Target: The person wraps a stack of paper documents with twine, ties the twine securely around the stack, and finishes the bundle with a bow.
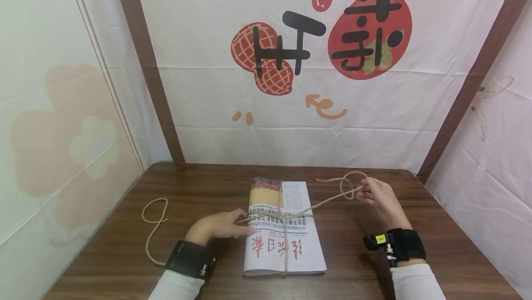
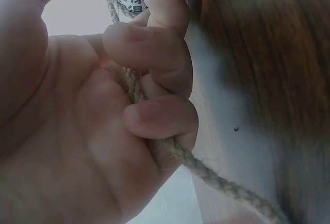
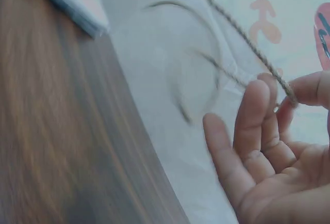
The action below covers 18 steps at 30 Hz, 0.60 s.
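Note:
A folded newspaper stack (image 1: 270, 254) lies on the table with twine (image 1: 286, 244) running round it lengthwise and across, crossing near the middle. At its left edge, my left hand (image 1: 224, 224) curls its fingers round the twine; in the left wrist view the rope (image 2: 206, 175) passes under the curled fingers (image 2: 154, 118) and trails out. My right hand (image 1: 382, 198) is off to the right, pinching the other length of twine (image 1: 332, 200) between thumb and forefinger. That length runs slanting from the crossing to the hand, and its loose end loops beyond the fingertips.
The brown wooden table (image 1: 345, 254) has a printed cloth (image 1: 208, 106) hanging behind it. A loose tail of twine (image 1: 151, 240) curls on the table left of the left forearm. Each wrist wears a black strap (image 1: 409, 244).

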Each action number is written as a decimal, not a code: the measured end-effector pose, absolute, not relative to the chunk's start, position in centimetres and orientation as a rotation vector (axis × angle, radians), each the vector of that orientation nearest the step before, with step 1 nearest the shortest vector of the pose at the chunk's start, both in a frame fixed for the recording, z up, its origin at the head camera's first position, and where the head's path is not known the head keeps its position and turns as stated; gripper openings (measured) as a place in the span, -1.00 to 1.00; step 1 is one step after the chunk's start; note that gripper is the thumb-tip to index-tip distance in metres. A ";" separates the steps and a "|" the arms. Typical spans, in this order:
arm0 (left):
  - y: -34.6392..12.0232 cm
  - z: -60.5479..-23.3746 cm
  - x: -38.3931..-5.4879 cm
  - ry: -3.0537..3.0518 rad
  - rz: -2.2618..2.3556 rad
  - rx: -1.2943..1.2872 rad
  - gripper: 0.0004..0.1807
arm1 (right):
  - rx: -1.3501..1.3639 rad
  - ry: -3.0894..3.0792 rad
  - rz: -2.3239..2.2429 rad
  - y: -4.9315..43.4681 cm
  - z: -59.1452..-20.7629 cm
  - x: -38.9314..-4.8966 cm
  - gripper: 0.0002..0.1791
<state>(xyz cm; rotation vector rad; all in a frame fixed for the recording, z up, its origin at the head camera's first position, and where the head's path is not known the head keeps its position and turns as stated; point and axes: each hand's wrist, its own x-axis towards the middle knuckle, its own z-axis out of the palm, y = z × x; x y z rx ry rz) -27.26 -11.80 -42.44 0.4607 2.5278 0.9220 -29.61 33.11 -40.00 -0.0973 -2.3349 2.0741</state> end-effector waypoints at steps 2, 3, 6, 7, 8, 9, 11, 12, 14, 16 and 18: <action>-11.9 -42.5 -27.2 2.524 0.924 0.459 -0.33 | -0.053 -2.236 2.213 33.0 -39.7 -29.9 -0.52; -11.9 -42.5 -27.2 2.523 0.923 0.458 -0.33 | -0.043 -2.200 2.261 33.0 -39.5 -30.0 -0.58; -12.0 -42.5 -27.1 2.522 0.925 0.451 -0.32 | -0.039 -2.150 2.302 33.1 -38.9 -30.4 -0.69; -12.0 -42.5 -27.1 2.523 0.921 0.448 -0.32 | -0.040 -2.165 2.276 33.2 -38.8 -30.6 -0.68; -11.9 -42.4 -27.1 2.524 0.918 0.442 -0.33 | -0.051 -2.213 2.207 33.3 -38.7 -30.7 -0.64; -11.9 -42.4 -27.1 2.525 0.917 0.439 -0.33 | -0.059 -2.281 2.108 33.4 -38.6 -30.8 -0.57; -11.9 -42.4 -27.0 2.528 0.910 0.431 -0.33 | -0.047 -2.432 1.891 33.6 -38.6 -31.0 -0.44; -11.8 -42.4 -27.0 2.528 0.909 0.428 -0.33 | -0.046 -2.499 1.801 33.7 -38.6 -31.1 -0.40; -11.8 -42.2 -26.9 2.529 0.906 0.429 -0.33 | -0.033 -2.611 1.670 33.8 -38.6 -31.3 -0.36; -12.0 -42.0 -26.8 2.515 0.920 0.442 -0.36 | -0.012 -2.675 1.649 33.7 -38.6 -31.5 -0.39; -12.2 -41.8 -26.8 2.493 0.948 0.470 -0.40 | 0.025 -2.713 1.664 33.3 -38.4 -31.8 -0.43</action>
